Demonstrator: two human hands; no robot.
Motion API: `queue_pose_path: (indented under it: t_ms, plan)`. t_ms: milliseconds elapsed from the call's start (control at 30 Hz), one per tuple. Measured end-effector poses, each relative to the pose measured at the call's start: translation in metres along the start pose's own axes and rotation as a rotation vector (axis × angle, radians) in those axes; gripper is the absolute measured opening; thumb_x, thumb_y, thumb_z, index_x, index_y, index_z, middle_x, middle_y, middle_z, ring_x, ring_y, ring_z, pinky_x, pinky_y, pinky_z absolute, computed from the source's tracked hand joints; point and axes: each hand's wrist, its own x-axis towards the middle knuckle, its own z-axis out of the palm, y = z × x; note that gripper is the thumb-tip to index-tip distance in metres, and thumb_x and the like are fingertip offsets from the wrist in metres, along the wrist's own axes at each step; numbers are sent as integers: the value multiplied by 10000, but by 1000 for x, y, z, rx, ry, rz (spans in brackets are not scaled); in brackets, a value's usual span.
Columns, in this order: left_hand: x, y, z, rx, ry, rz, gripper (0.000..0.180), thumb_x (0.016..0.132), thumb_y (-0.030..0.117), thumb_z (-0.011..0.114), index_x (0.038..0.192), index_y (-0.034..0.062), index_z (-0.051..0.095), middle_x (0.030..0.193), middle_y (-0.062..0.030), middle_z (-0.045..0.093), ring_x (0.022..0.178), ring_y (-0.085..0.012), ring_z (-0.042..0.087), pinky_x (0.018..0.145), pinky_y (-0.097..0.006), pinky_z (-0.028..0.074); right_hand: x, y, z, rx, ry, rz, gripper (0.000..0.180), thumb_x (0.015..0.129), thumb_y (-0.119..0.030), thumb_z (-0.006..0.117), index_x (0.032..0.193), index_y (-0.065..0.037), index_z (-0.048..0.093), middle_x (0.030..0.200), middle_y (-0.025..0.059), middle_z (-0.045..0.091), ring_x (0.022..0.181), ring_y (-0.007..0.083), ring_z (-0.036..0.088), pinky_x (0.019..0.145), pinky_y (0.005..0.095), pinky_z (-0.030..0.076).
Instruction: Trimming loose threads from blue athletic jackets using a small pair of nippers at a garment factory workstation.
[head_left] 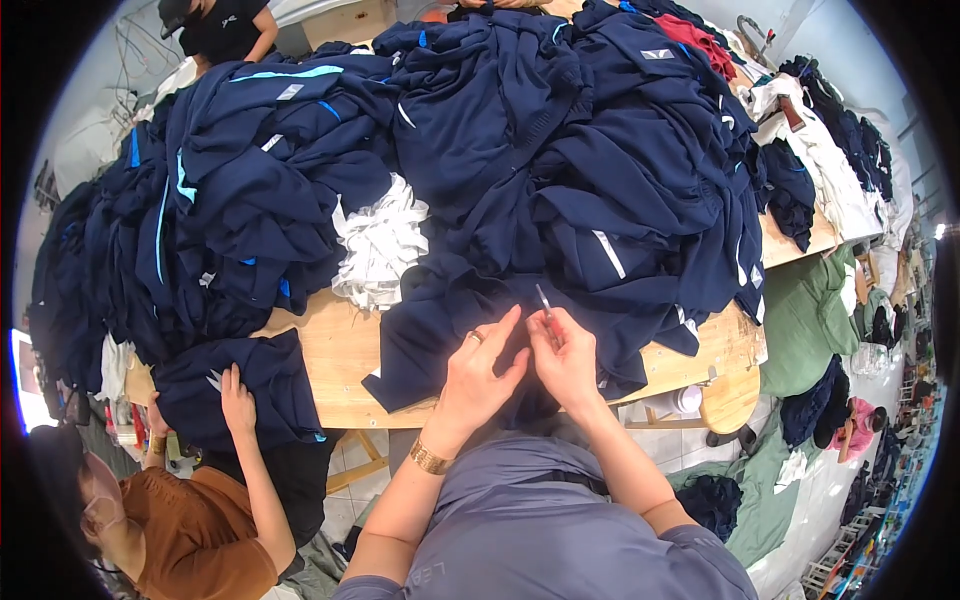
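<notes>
Closest to me, at six o'clock, my grey shirt point(540, 520) is filling the bottom of the view, and both forearms are reaching up from it to the wooden table point(330, 350). Across the whole top, from nine o'clock round to three, the big heap of navy garments point(480, 150) is lying piled, with a bundle of white cloth point(380, 245) tucked in at about eleven o'clock from my hands. At the near edge I am working on one navy garment point(450, 320) spread just in front of me. I am pressing my left hand point(475, 370) on it, fingers loosely spread, keeping the fabric flat and taut. My right hand point(565, 360) is pinched shut on a small thread snip point(544, 300), its tip pointing to twelve o'clock. To do this well, I judge I should be lifting only the loose thread clear of the cloth before closing the blades. At eight o'clock a co-worker's hand point(237, 395) is resting on another navy piece point(250, 385).
</notes>
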Motion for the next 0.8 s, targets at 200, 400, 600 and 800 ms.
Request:
queue_pose_path:
  t_ms: [200,400,600,800]
  plan:
    - [6,0,-13,-100,-93,-174,529,692,-1,732,1195,2,570,931,-90,651,791,-128,606,713,-221,475,5,-3,-20,1118,-298,784,123,915,-152,550,891,-31,547,531,-61,325,384,37,264,345,214,294]
    - [7,-17,-16,-791,-115,-466,430,787,9,680,1199,-25,562,1111,-68,611,972,-93,548,842,-231,442,6,-16,-33,1169,-457,680,131,916,-143,539,887,-16,534,526,-56,307,390,37,256,351,212,273]
    - [13,-23,-29,-767,-98,-481,296,893,55,567,1178,-23,580,1089,-45,623,926,-71,551,825,-203,433,7,-14,-60,1303,-944,362,416,848,-334,622,884,77,577,521,-60,329,410,36,302,381,219,271]
    - [19,-21,-33,-677,-132,-417,248,902,98,558,1115,-8,626,1024,-37,655,913,-58,553,814,-200,432,16,-10,-49,-243,-438,-212,302,831,-311,650,794,-28,549,634,41,487,510,189,497,464,286,373]
